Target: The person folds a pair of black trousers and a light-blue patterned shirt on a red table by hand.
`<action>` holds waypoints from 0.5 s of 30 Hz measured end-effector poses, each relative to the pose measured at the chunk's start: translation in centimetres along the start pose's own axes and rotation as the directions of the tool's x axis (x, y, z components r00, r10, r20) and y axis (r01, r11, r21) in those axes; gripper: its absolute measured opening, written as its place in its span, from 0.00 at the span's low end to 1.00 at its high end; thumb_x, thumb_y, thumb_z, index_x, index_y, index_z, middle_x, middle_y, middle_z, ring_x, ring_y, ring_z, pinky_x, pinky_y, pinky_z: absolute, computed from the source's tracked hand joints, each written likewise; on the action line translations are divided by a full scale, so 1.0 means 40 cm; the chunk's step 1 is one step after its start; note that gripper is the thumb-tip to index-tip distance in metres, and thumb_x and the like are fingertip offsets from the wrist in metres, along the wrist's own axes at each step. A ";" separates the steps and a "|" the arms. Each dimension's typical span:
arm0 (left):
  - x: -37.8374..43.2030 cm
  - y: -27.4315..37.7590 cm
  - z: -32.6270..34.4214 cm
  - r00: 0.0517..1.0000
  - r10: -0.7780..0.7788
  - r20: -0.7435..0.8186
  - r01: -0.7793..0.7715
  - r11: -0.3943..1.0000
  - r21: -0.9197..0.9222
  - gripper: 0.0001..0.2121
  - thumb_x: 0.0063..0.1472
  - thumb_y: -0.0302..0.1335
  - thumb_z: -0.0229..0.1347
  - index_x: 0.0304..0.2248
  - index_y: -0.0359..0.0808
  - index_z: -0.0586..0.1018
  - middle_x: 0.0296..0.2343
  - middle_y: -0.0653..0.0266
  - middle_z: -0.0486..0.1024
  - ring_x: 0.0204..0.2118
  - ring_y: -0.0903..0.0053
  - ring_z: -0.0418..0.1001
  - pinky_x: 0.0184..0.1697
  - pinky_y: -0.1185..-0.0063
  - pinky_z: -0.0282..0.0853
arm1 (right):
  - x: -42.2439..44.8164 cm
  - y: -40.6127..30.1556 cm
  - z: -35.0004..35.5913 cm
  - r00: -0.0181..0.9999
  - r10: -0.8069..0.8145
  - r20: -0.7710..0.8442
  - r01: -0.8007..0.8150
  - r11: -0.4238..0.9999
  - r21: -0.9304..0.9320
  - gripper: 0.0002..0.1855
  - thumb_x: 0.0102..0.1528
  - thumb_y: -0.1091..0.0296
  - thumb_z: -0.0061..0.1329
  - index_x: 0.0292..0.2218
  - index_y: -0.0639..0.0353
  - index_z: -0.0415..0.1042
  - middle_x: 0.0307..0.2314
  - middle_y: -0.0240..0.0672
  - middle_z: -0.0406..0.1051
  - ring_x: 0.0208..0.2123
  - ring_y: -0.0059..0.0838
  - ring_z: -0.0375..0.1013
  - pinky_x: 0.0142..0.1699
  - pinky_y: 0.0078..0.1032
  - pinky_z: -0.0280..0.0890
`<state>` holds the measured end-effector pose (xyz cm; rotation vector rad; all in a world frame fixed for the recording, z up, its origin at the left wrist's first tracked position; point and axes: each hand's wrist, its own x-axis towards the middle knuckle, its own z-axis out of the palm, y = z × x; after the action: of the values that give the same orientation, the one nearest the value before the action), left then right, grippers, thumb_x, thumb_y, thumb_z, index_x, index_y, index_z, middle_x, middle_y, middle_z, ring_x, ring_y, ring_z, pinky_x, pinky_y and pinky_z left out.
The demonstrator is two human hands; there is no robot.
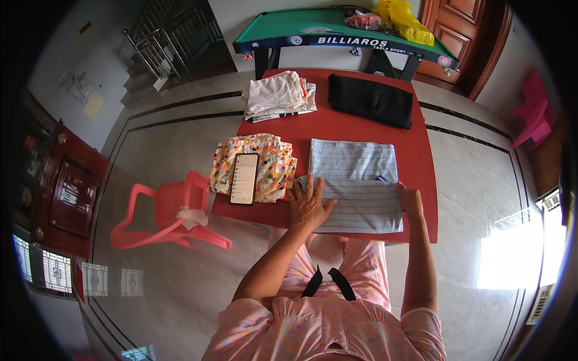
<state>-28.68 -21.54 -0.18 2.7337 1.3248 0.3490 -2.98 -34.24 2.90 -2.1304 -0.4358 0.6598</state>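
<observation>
A light blue-grey cloth with dark stripes [356, 205] lies partly folded at the near edge of the red table [311, 126]. On its left side rests my left hand [310, 203], palm down with fingers apart. My right hand [410, 199] is at the cloth's right edge, by the fold; its fingertips are partly hidden, so its hold is unclear. A small dark blue mark or tag [381, 178] shows near the fold. Left of my left hand, a smartphone [244, 178] with its screen lit lies on a folded multicoloured dotted cloth [273, 169].
Folded light garments [275, 94] are stacked at the table's far left, a folded black garment [370, 100] at its far right. A billiard table [307, 22] bearing yellow plastic bags [406, 22] stands behind. A pink plastic chair [174, 207] is at left.
</observation>
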 end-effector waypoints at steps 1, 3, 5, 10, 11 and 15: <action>0.001 0.001 -0.003 1.000 -0.001 0.012 0.001 1.000 -0.005 0.34 0.53 0.55 0.43 0.55 0.43 0.60 0.58 0.57 0.44 0.57 0.43 0.43 0.52 0.46 0.41 | -0.002 -0.005 -0.002 1.000 -0.021 0.017 0.021 1.000 0.017 0.18 0.47 0.57 0.50 0.17 0.65 0.70 0.10 0.28 0.63 0.15 0.19 0.63 0.22 0.22 0.58; 0.001 0.004 -0.007 1.000 -0.005 0.018 0.005 1.000 -0.011 0.34 0.53 0.56 0.42 0.55 0.43 0.59 0.58 0.57 0.43 0.57 0.43 0.43 0.52 0.46 0.40 | -0.004 -0.009 -0.003 0.997 -0.061 0.049 0.058 0.997 0.052 0.16 0.47 0.59 0.50 0.19 0.65 0.72 0.11 0.28 0.64 0.15 0.19 0.64 0.22 0.23 0.59; -0.001 0.004 -0.006 1.000 -0.008 0.025 0.008 1.000 -0.014 0.34 0.53 0.56 0.42 0.55 0.43 0.60 0.58 0.57 0.43 0.57 0.43 0.43 0.52 0.46 0.40 | -0.006 -0.005 0.004 0.997 -0.059 0.058 0.049 0.986 0.159 0.13 0.47 0.63 0.51 0.22 0.67 0.73 0.14 0.31 0.67 0.18 0.22 0.66 0.24 0.24 0.60; 0.002 0.008 -0.002 1.000 0.011 -0.023 -0.011 1.000 -0.007 0.34 0.53 0.56 0.43 0.54 0.43 0.61 0.57 0.56 0.45 0.55 0.44 0.46 0.51 0.47 0.41 | 0.031 0.064 0.019 0.995 0.001 0.104 -0.056 0.851 0.522 0.15 0.48 0.67 0.50 0.35 0.71 0.72 0.25 0.40 0.72 0.26 0.27 0.70 0.33 0.24 0.64; 0.001 0.007 0.000 1.000 0.011 -0.026 -0.012 1.000 -0.008 0.34 0.53 0.56 0.43 0.54 0.43 0.61 0.57 0.56 0.45 0.55 0.44 0.46 0.51 0.47 0.41 | 0.033 0.068 0.016 0.992 0.044 0.116 -0.100 0.840 0.534 0.16 0.48 0.69 0.50 0.38 0.71 0.71 0.28 0.42 0.72 0.28 0.29 0.70 0.35 0.24 0.64; -0.001 0.003 -0.001 1.000 0.007 -0.017 -0.007 1.000 -0.009 0.34 0.53 0.55 0.44 0.54 0.43 0.60 0.57 0.56 0.45 0.55 0.44 0.45 0.52 0.47 0.41 | 0.021 0.055 0.016 0.985 0.109 0.136 -0.169 0.785 0.595 0.19 0.48 0.71 0.50 0.41 0.71 0.70 0.32 0.45 0.72 0.32 0.31 0.71 0.40 0.25 0.64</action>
<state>-28.62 -21.65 -0.12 2.7349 1.3145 0.3792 -2.53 -34.69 0.54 -1.5241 -0.0849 0.8557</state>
